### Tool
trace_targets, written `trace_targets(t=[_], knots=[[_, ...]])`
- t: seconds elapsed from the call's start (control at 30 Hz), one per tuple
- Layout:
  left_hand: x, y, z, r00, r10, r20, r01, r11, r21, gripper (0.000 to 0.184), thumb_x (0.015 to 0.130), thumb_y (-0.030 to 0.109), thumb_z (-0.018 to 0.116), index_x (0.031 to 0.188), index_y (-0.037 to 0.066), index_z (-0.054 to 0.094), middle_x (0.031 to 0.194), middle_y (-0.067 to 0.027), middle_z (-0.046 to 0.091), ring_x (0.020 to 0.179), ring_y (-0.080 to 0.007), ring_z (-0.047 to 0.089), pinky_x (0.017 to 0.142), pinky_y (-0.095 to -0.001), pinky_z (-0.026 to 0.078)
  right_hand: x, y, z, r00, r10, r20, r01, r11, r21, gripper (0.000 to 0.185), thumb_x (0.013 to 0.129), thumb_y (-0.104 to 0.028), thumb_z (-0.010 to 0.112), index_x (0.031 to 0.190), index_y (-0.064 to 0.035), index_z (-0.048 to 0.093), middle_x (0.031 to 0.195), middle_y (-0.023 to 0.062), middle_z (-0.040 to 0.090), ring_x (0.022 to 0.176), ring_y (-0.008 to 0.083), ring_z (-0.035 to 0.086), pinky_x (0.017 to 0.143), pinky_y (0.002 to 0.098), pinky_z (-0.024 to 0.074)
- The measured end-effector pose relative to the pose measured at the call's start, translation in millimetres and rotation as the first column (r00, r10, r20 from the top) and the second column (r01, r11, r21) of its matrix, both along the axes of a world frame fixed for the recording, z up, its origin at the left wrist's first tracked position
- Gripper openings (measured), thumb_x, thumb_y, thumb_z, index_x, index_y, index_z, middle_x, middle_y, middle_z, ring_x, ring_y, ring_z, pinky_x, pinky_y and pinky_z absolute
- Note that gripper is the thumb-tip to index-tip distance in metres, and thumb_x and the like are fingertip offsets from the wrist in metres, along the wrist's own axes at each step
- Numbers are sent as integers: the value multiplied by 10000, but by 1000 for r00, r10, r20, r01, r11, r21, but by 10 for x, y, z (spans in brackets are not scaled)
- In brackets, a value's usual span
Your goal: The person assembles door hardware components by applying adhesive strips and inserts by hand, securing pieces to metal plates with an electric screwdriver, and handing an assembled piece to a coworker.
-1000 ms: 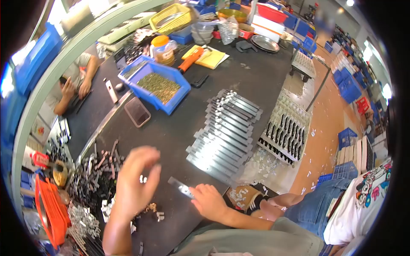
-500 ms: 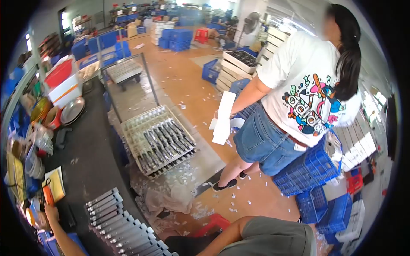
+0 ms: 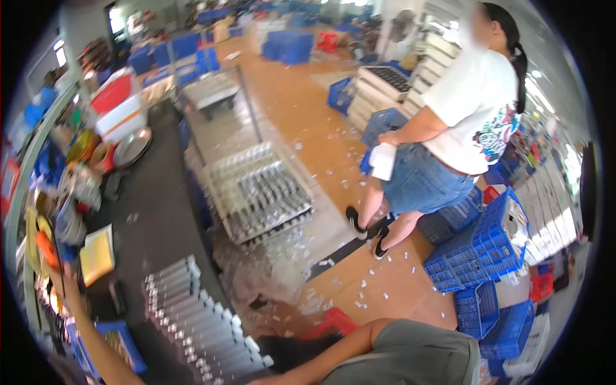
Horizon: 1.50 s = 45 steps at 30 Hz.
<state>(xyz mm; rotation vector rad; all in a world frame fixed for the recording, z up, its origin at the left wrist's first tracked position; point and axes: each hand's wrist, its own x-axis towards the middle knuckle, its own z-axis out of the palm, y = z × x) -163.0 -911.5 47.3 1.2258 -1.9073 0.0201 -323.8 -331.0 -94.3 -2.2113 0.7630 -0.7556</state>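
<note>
My left hand (image 3: 66, 280) is at the far left, above the dark worktable (image 3: 151, 205). It appears closed around an orange-handled tool (image 3: 48, 250), though blur hides the fingers and the tool's exact kind. A yellow pad (image 3: 96, 253) lies just right of this hand. Several silver metal bars (image 3: 199, 321) form a slanted row along the near part of the table. My right arm runs out of the bottom edge from a grey-green sleeve, so my right hand is not seen.
A trolley carries a crate (image 3: 260, 192) of dark metal parts. Beyond it stands a person in a white T-shirt (image 3: 462, 122), holding white paper (image 3: 384, 160). Blue crates (image 3: 478, 256) stand at the right. Pans (image 3: 133, 147) and bags crowd the table's left side. Paper scraps litter the floor.
My left hand has moved left and farther away, together with the orange-handled tool. The person in white has stepped away and turned. My view has shifted slightly.
</note>
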Motion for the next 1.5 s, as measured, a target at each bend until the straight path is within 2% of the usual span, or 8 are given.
trace_targets(t=[0.13, 0.2, 0.27, 0.3, 0.5, 0.73, 0.97, 1.5], knots=[[262, 1064, 663, 998, 52, 20, -47, 979, -199, 548, 961, 287, 664, 1377, -17, 475, 1118, -200, 661, 994, -309, 623, 904, -423, 478, -54, 38, 293, 989, 14, -149, 15, 981, 193, 273, 702, -180, 691, 896, -3, 615, 995, 179, 605, 939, 365, 583, 848, 459, 492], [-18, 2087, 1029, 939, 76, -336, -31, 990, 137, 532, 971, 249, 654, 1387, -31, 475, 1181, -148, 610, 1029, -235, 587, 931, -378, 475, -211, 116, 432, 996, -91, 0, 91, 993, 69, 401, 721, -226, 744, 1034, -13, 611, 1002, 164, 611, 974, 357, 582, 862, 452, 488], [-309, 3191, 1166, 954, -137, -265, 99, 983, -152, 315, 1023, 139, 530, 1300, 20, 438, 923, -143, 718, 768, -206, 672, 673, -320, 550, -381, 209, 671, 980, -154, -129, 170, 977, 128, 429, 735, -201, 768, 1100, -31, 619, 1089, 144, 595, 1018, 348, 578, 911, 469, 462], [-439, 3689, 1197, 763, -208, -612, 284, 959, 28, 275, 1027, 150, 521, 1251, 7, 451, 908, -153, 700, 729, -219, 680, 672, -334, 562, -449, 283, 664, 973, -216, -82, 222, 972, 81, 453, 743, -200, 784, 1129, -30, 619, 1150, 135, 575, 1069, 348, 571, 936, 466, 451], [-193, 5258, 653, 117, -96, -988, 629, 778, -1, 778, 942, 663, 459, 1273, -41, 483, 851, -158, 602, 664, -254, 601, 583, -383, 508, -425, 496, 425, 918, -392, 61, 396, 899, -188, 285, 768, -146, 786, 988, -18, 656, 1038, 113, 587, 1003, 323, 556, 916, 453, 439], [-251, 5802, 221, 116, -27, -993, 506, 862, 35, 1144, 703, 1021, 291, 1166, 12, 568, 655, -96, 525, 540, -233, 499, 528, -341, 435, -353, 508, 501, 841, -529, 111, 538, 839, -78, 320, 755, -133, 810, 1032, -23, 694, 1010, 96, 637, 979, 308, 581, 886, 423, 452], [-551, 5899, -88, -72, -96, -993, 531, 839, -120, 1157, 682, 1029, 321, 1182, 18, 576, 695, -131, 573, 556, -250, 535, 535, -369, 467, -473, 582, 431, 839, -521, 156, 531, 847, -29, 294, 730, -76, 825, 1004, -38, 726, 991, 73, 663, 1015, 278, 608, 901, 398, 465], [-566, 5973, -271, 118, -241, -963, 727, 682, -82, 1136, 640, 999, 503, 1112, -34, 519, 771, -139, 591, 637, -254, 583, 567, -375, 497, -484, 555, 365, 851, -497, 168, 510, 860, -37, 241, 731, -58, 816, 957, -41, 732, 925, 52, 634, 993, 270, 602, 892, 401, 463]])
